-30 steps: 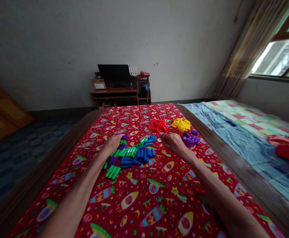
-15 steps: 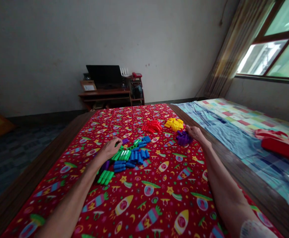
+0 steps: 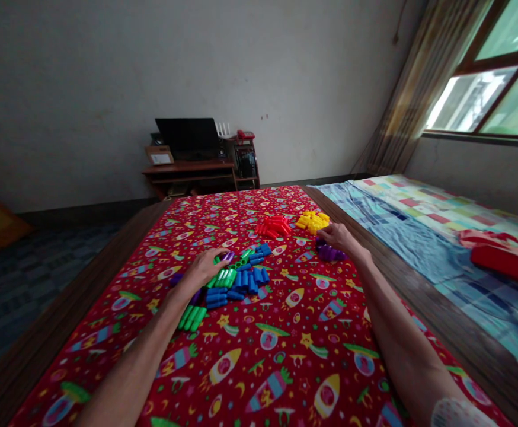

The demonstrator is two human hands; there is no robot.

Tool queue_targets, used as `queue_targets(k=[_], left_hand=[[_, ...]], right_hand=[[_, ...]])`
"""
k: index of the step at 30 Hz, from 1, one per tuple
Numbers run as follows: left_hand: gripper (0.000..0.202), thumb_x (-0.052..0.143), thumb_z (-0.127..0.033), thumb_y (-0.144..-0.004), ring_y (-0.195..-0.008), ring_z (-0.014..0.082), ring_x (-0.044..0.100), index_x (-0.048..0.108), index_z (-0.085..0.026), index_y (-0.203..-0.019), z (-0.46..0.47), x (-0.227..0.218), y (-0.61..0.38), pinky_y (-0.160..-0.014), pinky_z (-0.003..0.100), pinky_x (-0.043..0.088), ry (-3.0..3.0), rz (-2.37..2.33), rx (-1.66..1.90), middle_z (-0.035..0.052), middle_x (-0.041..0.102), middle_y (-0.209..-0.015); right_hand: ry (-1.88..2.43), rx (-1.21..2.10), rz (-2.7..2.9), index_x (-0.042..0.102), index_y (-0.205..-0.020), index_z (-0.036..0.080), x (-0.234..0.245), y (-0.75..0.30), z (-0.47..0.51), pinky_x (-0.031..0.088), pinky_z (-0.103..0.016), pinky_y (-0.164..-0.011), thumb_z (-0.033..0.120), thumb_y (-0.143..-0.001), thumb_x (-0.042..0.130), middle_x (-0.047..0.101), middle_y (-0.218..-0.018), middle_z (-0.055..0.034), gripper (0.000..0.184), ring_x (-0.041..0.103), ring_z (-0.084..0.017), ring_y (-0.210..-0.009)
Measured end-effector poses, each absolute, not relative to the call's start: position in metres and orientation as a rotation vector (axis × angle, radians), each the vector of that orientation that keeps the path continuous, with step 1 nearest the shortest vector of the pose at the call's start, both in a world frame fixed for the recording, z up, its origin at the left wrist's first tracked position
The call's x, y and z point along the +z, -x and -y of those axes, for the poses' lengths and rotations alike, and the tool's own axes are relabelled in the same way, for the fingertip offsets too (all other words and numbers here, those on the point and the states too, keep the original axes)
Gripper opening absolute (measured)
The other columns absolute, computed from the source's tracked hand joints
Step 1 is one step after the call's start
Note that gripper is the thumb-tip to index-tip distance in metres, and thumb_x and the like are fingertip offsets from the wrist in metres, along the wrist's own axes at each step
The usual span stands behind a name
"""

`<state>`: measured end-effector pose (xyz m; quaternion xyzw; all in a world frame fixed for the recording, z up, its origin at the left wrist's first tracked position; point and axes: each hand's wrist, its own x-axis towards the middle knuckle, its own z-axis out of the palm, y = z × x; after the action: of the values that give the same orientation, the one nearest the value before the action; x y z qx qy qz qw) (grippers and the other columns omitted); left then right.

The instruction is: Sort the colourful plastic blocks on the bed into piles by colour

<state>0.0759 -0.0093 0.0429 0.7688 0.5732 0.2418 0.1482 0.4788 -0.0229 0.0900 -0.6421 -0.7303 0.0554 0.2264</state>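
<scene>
My left hand (image 3: 206, 267) is over the left pile, its thumb and fingers closed on a small purple plastic block (image 3: 228, 257) at the pile's far edge. Green tube-like blocks (image 3: 226, 277) and blue blocks (image 3: 243, 280) lie just right of this hand. More green blocks (image 3: 192, 318) sit below the wrist, with purple ones partly hidden by it. My right hand (image 3: 338, 236) reaches over a heap of purple blocks (image 3: 331, 253), its fingers curled down at the heap's upper left. What those fingertips hold, if anything, is hidden.
Red blocks (image 3: 274, 226) and yellow blocks (image 3: 313, 222) form separate heaps farther back on the red patterned cloth (image 3: 285, 344). A bed with a checked sheet (image 3: 441, 279) adjoins the table's right side. A desk with a monitor (image 3: 188, 137) stands by the far wall.
My left hand has moved slightly right and closed on the purple block. My right hand has shifted left, from beside the purple heap to over its far edge.
</scene>
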Motion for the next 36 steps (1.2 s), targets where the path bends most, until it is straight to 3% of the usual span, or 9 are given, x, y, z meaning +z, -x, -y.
queue_targets(k=[4,8,11,13,16,19,26,32,36], left_hand=[[0.045,0.066,-0.031,-0.065,-0.091,0.0245,0.070,0.066,-0.021,-0.109,0.007,0.046,-0.074,-0.082,0.035,0.054,-2.154,-1.739,0.781,0.0046,0.075,-0.096],[0.027,0.067,-0.030,-0.065,-0.085,0.0243,0.070,0.070,-0.020,-0.091,0.016,0.065,-0.080,-0.081,0.035,0.055,-2.145,-1.773,0.925,0.0047,0.074,-0.091],[0.028,0.069,-0.034,-0.069,-0.091,0.0249,0.069,0.069,-0.019,-0.092,0.040,0.085,-0.100,-0.086,0.036,0.054,-2.164,-1.589,1.069,0.0064,0.074,-0.097],[0.033,0.068,-0.037,-0.073,-0.091,0.0232,0.069,0.066,-0.020,-0.101,0.060,0.095,-0.120,-0.086,0.035,0.055,-2.162,-1.405,1.095,0.0055,0.073,-0.098],[0.037,0.065,-0.040,-0.078,-0.088,0.0214,0.070,0.060,-0.021,-0.108,0.083,0.107,-0.142,-0.084,0.034,0.056,-2.174,-1.308,1.099,0.0046,0.073,-0.096],[0.031,0.061,-0.042,-0.080,-0.091,0.0226,0.068,0.061,-0.021,-0.103,0.089,0.115,-0.139,-0.086,0.035,0.054,-2.292,-1.344,1.041,0.0056,0.072,-0.097],[0.035,0.052,-0.054,-0.078,-0.090,0.0270,0.067,0.069,-0.026,-0.087,0.092,0.104,-0.048,-0.088,0.037,0.052,-2.369,-1.662,0.731,0.0060,0.072,-0.095],[0.045,0.057,-0.065,-0.070,-0.095,0.0301,0.065,0.071,-0.029,-0.093,0.128,0.055,-0.006,-0.086,0.038,0.052,-2.372,-1.803,0.588,0.0075,0.070,-0.099],[0.044,0.058,-0.054,-0.071,-0.094,0.0283,0.067,0.070,-0.026,-0.102,0.141,0.036,-0.014,-0.083,0.035,0.054,-2.341,-1.775,0.527,0.0089,0.069,-0.103]], right_hand=[[1.726,0.030,1.900,0.064,-0.057,0.013,0.109,-0.477,0.031,0.030,-0.025,-0.055,0.030,-0.088,0.044,0.056,-0.052,-0.0024,0.040,0.048,-0.011,-0.052],[1.489,0.150,1.841,0.074,-0.078,0.012,0.126,-0.438,0.045,0.041,-0.023,-0.064,0.033,-0.092,0.045,0.072,-0.073,-0.0068,0.039,0.062,-0.016,-0.066],[1.181,0.383,1.995,0.072,-0.106,0.016,0.124,-0.389,0.062,0.044,-0.023,-0.067,0.035,-0.093,0.051,0.074,-0.086,-0.0061,0.031,0.065,-0.016,-0.074],[1.001,0.489,2.135,0.068,-0.115,0.017,0.120,-0.360,0.074,0.043,-0.023,-0.065,0.032,-0.092,0.055,0.074,-0.087,-0.0055,0.031,0.064,-0.015,-0.073],[0.933,0.470,2.266,0.071,-0.103,0.014,0.119,-0.342,0.084,0.038,-0.021,-0.058,0.021,-0.090,0.057,0.070,-0.076,-0.0037,0.021,0.057,-0.011,-0.062],[1.152,0.301,2.252,0.073,-0.096,0.015,0.128,-0.364,0.078,0.034,-0.020,-0.056,0.018,-0.088,0.056,0.068,-0.069,-0.0024,0.019,0.054,-0.010,-0.058],[2.088,-0.159,1.966,0.077,-0.098,0.021,0.125,-0.475,0.054,0.042,-0.025,-0.065,0.019,-0.084,0.055,0.074,-0.091,-0.0108,0.027,0.067,-0.020,-0.081],[2.068,0.190,2.233,0.078,-0.081,0.018,0.111,-0.500,0.051,0.038,-0.021,-0.057,0.010,-0.074,0.054,0.071,-0.070,-0.0040,0.026,0.063,-0.015,-0.065],[1.876,0.203,2.211,0.076,-0.102,0.016,0.123,-0.503,0.054,0.041,-0.022,-0.062,0.010,-0.076,0.050,0.074,-0.080,-0.0050,0.037,0.063,-0.015,-0.069]])
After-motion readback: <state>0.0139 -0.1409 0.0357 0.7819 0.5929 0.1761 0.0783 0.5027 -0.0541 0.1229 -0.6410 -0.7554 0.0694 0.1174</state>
